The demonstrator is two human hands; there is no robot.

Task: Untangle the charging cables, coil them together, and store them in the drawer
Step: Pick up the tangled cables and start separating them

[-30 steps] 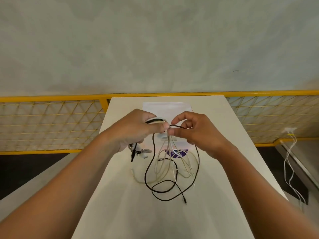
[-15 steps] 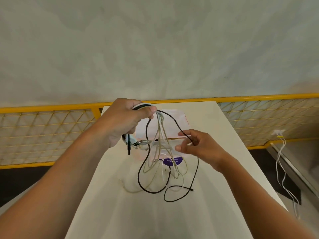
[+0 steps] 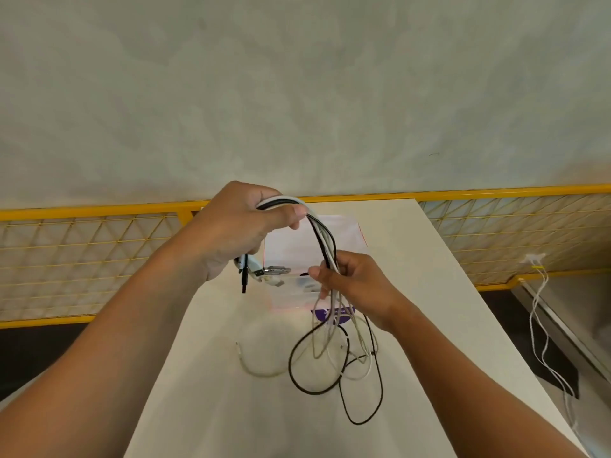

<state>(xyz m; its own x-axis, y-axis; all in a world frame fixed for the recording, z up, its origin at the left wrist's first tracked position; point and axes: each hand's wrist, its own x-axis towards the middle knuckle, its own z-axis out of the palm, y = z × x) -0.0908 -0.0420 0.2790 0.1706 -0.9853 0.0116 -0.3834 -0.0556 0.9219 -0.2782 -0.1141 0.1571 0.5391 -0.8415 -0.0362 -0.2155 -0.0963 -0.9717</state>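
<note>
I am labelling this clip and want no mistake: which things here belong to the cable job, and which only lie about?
Belong to the job:
charging cables, black and white; left hand and right hand, both gripping the bundle.

Lying about:
clear bag with a purple label, on the table; white wires at the right edge; yellow mesh railing.
</note>
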